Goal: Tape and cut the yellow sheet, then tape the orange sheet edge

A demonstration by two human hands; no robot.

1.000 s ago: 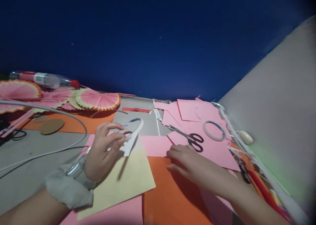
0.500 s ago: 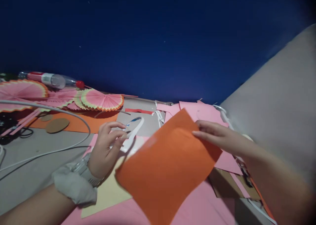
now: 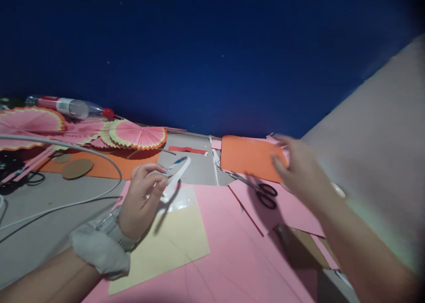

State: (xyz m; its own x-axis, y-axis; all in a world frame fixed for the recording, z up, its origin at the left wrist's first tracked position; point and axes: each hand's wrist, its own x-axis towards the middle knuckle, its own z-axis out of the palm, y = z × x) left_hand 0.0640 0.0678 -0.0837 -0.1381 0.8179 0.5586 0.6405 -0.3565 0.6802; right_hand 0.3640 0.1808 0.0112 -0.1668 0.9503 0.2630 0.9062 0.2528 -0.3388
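My left hand [image 3: 146, 201] pinches a curled white strip [image 3: 181, 172] with blue printing on its inner side. Below that hand lies a cream paper sheet [image 3: 166, 245], with a shiny clear band [image 3: 181, 201] along its top edge. At the right, my right hand [image 3: 295, 165], slightly blurred, hovers by the right end of an orange paper sheet [image 3: 249, 157], thumb and fingers apart. The orange sheet rests on pink paper pieces near the wall. Just in front of it are scissors [image 3: 265, 196] with black handles, lying on a pink sheet [image 3: 292, 210].
Pink paper fans [image 3: 139, 134] with cream and orange edges sit at the back left, before a plastic bottle [image 3: 76, 108] with a red cap. A white cable [image 3: 109, 161] loops across the left. Cardboard discs [image 3: 77, 168] lie on orange paper [image 3: 113, 163].
My right hand has moved the orange sheet from the middle to the back right and let it go there. The scissors and cream sheet are now uncovered. My left hand has barely moved.
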